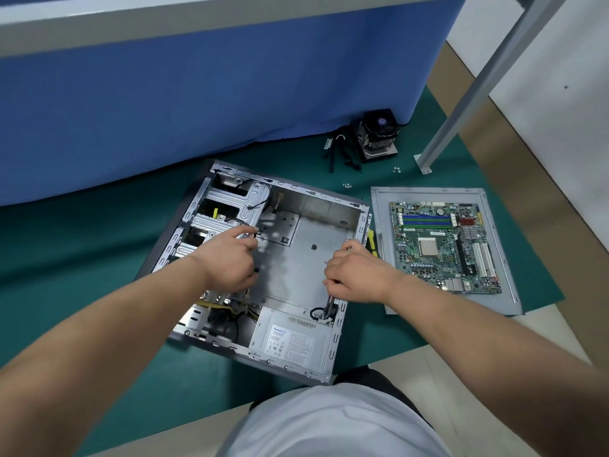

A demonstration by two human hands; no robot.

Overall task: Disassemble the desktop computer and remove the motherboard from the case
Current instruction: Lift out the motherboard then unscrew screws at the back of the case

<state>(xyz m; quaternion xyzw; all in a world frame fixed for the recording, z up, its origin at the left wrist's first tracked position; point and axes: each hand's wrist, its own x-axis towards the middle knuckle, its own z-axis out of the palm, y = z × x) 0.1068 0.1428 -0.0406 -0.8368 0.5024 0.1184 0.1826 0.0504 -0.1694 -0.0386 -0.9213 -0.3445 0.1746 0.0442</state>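
Green motherboard [443,247] flat on side panel [507,291], long axis toward viewer; both hands apart inside case [316,245], left hand [227,258] gripping black cables [255,268], right hand [356,275] pinching cable bundle [329,306].

Inside the case [298,258] the bare metal floor is lying open between the two hands [227,258] [357,275], giving free passage. The drive cage [224,206] is crowding the far-left corner, and the power supply [293,338] (with loose cables [324,311] beside it) is blocking the near side. The motherboard [443,245] is occupying the side panel [494,305] to the right.
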